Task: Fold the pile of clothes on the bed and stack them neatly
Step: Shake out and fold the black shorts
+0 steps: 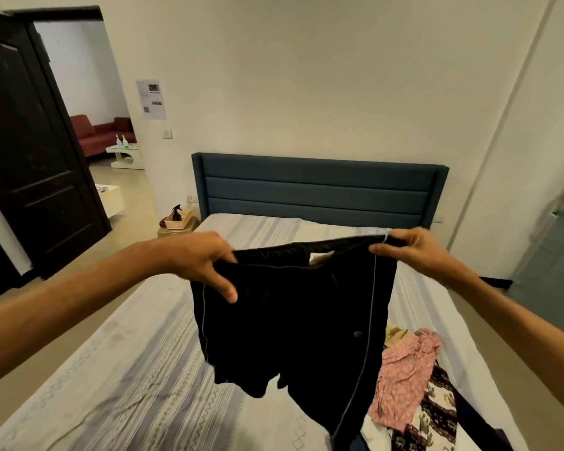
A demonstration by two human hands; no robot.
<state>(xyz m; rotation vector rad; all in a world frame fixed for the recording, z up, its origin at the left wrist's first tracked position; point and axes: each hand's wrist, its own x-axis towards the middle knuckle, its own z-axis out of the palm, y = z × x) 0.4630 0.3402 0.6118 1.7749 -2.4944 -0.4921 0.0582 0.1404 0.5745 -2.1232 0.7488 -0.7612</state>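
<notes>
At the centre of the frame, a pair of black shorts (290, 320) with thin pale piping down each side hangs in the air above the bed (118, 385), held up by its waistband. Left hand (205, 262), at centre left, grips one end of the waistband, thumb lying over the front of the cloth and fingers curled behind. Right hand (414, 252), at centre right, pinches the other end between thumb and fingertips. Both bare forearms reach in from the lower corners.

Lower right, on the striped grey and white sheet, lies the pile of clothes (414, 395): a pink floral piece, a dark and cream patterned piece, some navy cloth, partly hidden behind the shorts.

Beyond the hands stands a blue padded headboard (316, 187). Upper left, a dark door (30, 151) stands open, with a red sofa (101, 135) seen through the doorway.
</notes>
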